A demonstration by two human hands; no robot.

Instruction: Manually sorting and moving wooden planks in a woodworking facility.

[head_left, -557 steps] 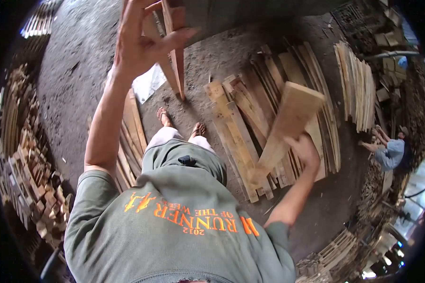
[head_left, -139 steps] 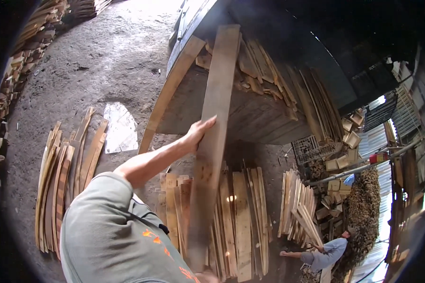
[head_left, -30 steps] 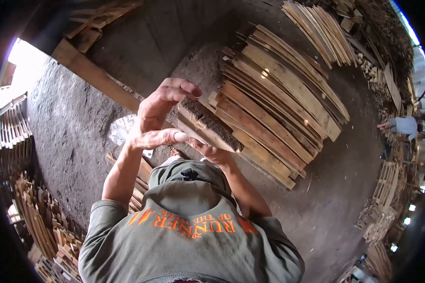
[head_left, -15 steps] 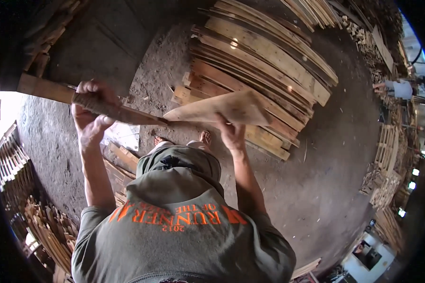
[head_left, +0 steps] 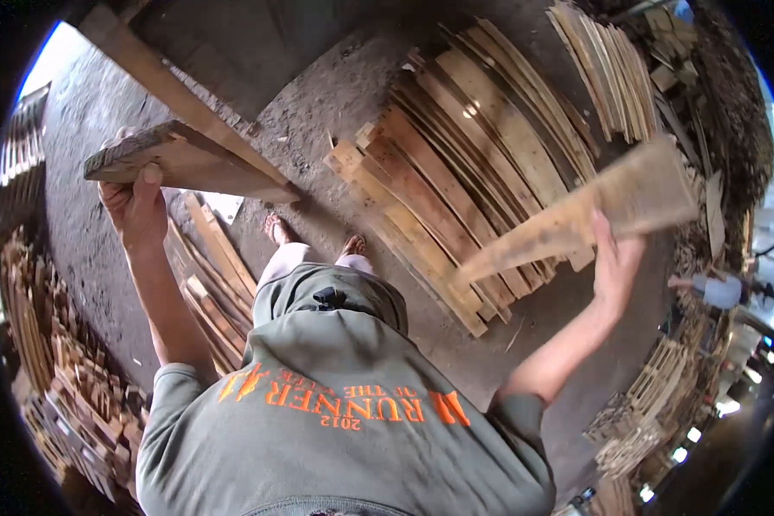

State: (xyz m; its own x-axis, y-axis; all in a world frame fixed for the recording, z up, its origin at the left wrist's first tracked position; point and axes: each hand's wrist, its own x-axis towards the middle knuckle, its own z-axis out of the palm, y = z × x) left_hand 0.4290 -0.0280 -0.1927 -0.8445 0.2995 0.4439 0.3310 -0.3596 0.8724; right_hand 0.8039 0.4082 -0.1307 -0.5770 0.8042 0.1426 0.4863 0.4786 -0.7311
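Observation:
My left hand (head_left: 138, 198) grips a brown wooden plank (head_left: 185, 159) by its near end, thumb on the face and fingers mostly hidden behind it. That plank's far end points toward the floor ahead of my feet. Out to the right, my right hand (head_left: 615, 267) is closed on a second, paler plank (head_left: 576, 211), which looks smeared by motion. This board slants above a layered stack of planks (head_left: 482, 172) on the floor and hides part of it. The two held boards are well apart.
A long wooden beam (head_left: 172, 90) runs along the dark flat surface (head_left: 232, 43) at upper left. Loose boards (head_left: 215, 275) lie left of my feet. Scrap wood (head_left: 69, 370) is heaped at far left, thin slats (head_left: 606, 73) at upper right. Another person (head_left: 718, 291) is at far right.
My right hand has swung its plank outward to the right, away from the left one. My left hand has tilted its plank so a broad face shows. The whole view has turned somewhat.

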